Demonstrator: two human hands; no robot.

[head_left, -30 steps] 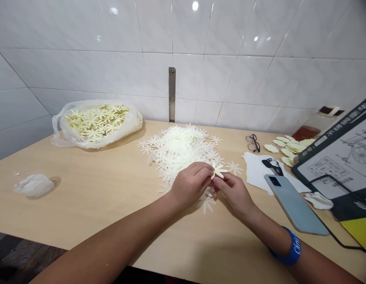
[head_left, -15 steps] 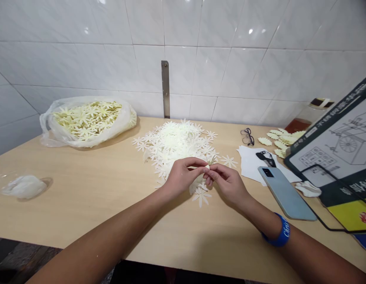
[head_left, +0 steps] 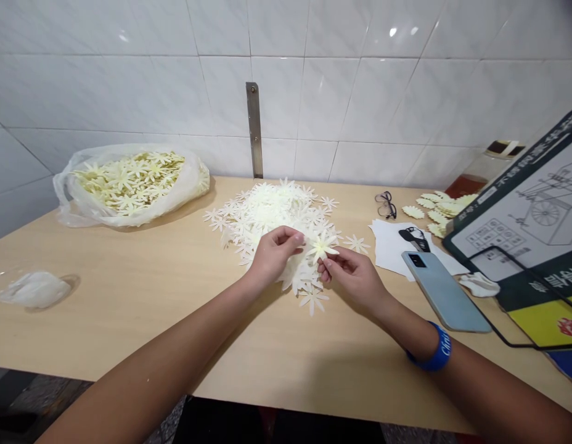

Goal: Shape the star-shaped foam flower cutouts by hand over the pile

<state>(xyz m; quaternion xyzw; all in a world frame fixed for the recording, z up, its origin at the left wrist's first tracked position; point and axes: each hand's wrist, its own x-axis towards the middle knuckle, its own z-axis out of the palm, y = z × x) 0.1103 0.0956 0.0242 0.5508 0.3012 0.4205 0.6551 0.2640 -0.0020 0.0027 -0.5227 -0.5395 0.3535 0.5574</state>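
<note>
My right hand pinches a pale yellow-white flower cutout by its lower edge, its pointed petals spread out. Just left of it, my left hand has thumb and forefinger pressed together; whatever they hold, if anything, is too small to make out. Both hands are above the near side of a heap of white flower cutouts. One loose cutout lies in front of the heap, and another rests to its right.
A plastic bag full of yellowish flower cutouts stands at the back left. Nearer is a small clear bag with white contents. On the right are glasses, white paper, a phone, a jar and a large printed box.
My hands have moved apart. The flower cutout, bunched between both hands' fingers before, now shows spread open in my right hand. The view has shifted slightly.
</note>
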